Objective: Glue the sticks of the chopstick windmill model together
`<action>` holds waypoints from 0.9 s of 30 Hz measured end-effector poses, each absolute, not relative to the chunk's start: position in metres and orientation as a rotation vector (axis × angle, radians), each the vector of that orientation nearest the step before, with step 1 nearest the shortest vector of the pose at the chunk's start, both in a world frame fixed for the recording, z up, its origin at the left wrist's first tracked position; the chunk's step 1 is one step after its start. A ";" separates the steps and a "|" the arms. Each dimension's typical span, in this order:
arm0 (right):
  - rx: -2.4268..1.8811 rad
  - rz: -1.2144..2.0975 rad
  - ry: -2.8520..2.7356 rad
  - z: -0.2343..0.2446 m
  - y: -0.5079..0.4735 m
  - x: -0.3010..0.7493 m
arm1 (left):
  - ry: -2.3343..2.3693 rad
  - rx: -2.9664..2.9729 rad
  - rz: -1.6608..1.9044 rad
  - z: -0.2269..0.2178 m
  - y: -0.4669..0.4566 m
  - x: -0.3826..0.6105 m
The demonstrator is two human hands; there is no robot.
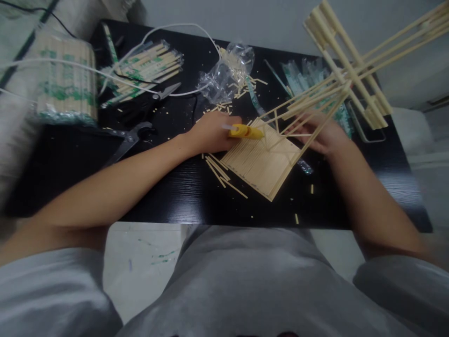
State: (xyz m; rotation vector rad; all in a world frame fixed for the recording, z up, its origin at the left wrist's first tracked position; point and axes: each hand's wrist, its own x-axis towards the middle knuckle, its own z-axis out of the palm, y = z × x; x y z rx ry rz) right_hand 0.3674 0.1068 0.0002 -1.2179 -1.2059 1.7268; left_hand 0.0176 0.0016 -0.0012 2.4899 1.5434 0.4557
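My left hand [215, 131] is closed around a yellow hot glue gun [245, 131], with a pale glue stick poking out of its back end. The glue gun lies over a flat panel of thin wooden sticks [266, 164] on the table. From this panel rises a model frame of wooden sticks [308, 100], slanting up to the right with a cross of thicker sticks [351, 65] at its top. My right hand [321, 131] is behind the frame's slanting sticks, its fingers bent at a thin stick low on the frame. The sticks partly hide those fingers.
On the black table [168, 196], pliers [129, 138] and scissors [157, 96] lie at the left. Packs of wrapped chopsticks [66, 84] stand behind them. Cut stick pieces [238, 70] spill from a clear bag, loose sticks [220, 171] lie by the panel, and a white cable [140, 86] crosses the back.
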 end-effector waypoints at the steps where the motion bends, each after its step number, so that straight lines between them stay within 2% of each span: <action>1: -1.214 1.726 -1.200 0.000 0.107 0.367 | 1.541 2.493 0.457 -0.002 0.002 0.017; 27: -1.225 1.712 -1.246 -0.002 0.109 0.370 | 1.536 2.499 0.508 -0.006 0.003 0.017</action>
